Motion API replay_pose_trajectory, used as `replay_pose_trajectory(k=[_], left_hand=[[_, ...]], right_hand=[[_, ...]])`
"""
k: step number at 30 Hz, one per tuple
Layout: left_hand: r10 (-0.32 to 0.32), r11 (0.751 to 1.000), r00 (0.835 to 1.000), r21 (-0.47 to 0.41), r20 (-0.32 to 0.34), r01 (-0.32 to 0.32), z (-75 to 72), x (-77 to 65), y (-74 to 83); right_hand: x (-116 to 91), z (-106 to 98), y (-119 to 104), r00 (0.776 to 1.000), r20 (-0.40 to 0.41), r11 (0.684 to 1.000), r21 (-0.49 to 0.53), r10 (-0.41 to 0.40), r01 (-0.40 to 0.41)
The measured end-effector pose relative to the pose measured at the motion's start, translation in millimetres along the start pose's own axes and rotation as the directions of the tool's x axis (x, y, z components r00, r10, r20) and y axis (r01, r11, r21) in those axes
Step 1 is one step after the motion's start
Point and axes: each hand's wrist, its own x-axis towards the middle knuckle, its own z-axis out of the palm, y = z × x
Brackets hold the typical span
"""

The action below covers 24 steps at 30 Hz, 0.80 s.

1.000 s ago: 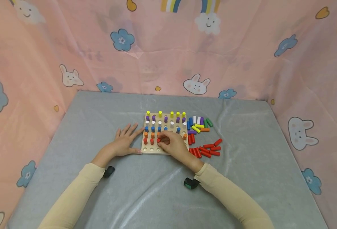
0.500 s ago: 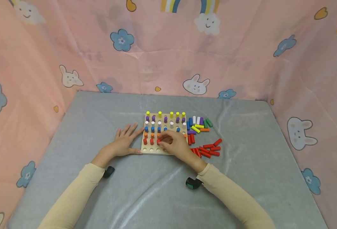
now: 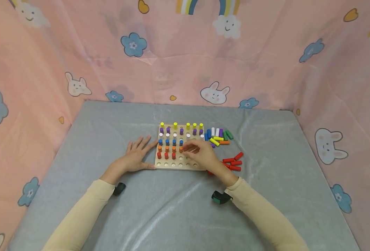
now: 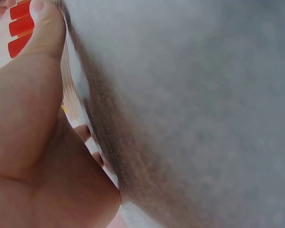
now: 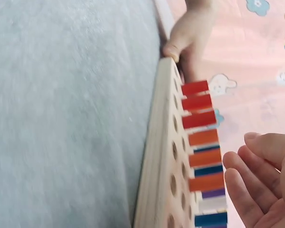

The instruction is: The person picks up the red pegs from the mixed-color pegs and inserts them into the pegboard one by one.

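A wooden pegboard (image 3: 185,167) lies on the table, with upright pegs in rows by colour. Three red pegs (image 3: 166,156) stand at the left of their row, behind a front row of bare holes. My left hand (image 3: 136,157) is spread flat on the cloth, its thumb and a fingertip against the board's left edge. Above the board's right part hovers my right hand (image 3: 203,153). In the right wrist view its thumb and fingers (image 5: 242,185) are apart with nothing between them, beside the orange pegs (image 5: 205,157). It hides several holes and pegs.
Right of the board lie loose red pegs (image 3: 235,163), partly behind my right wrist. Farther back is a mixed group with yellow pegs (image 3: 215,142), an orange peg (image 3: 224,142) and green pegs (image 3: 229,134). Grey cloth (image 3: 159,209) covers the table; pink curtains surround it.
My right hand has let go of the third red peg, which stays upright in its hole, and has moved right with its fingers parting. The left hand has stayed put.
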Motion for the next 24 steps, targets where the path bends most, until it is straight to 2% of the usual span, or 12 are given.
replay_pose_trajectory(k=[13, 24], left_hand=[[-0.005, 1.0, 1.0, -0.001, 0.0, 0.005, 0.2, 0.7, 0.1], [-0.001, 1.0, 1.0, 0.005, 0.005, 0.001, 1.4, 1.7, -2.1]], right_hand=[[-9, -42, 12, 0.997, -0.02, 0.996, -0.048, 0.077, -0.078], [-15, -58, 22, 0.991, -0.026, 0.988, -0.086, 0.13, -0.132]])
